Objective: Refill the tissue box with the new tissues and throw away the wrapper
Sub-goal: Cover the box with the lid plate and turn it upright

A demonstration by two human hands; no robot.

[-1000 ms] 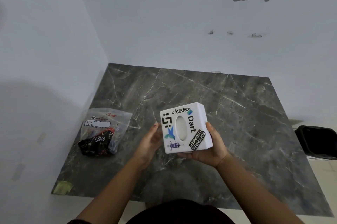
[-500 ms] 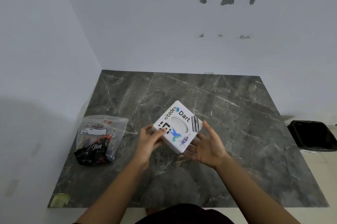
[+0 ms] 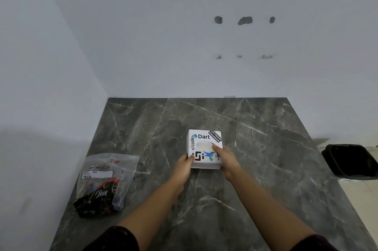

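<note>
A white square tissue box (image 3: 201,141) with stickers and an oval top slot rests on the dark marble table (image 3: 255,148), near its middle. My left hand (image 3: 184,165) grips the box's near left corner, thumb on its top. My right hand (image 3: 225,157) holds the near right side, with a finger reaching onto the top at the slot's edge. A clear plastic wrapper (image 3: 104,183) holding a dark "Dove" pack lies on the table to the left, apart from both hands.
A black bin (image 3: 351,161) stands on the floor beyond the table's right edge. White walls close off the table at the back and on the left.
The box was held tilted above the table in both hands; it has turned and come down, further from me, onto the tabletop. Both hands remain on it.
</note>
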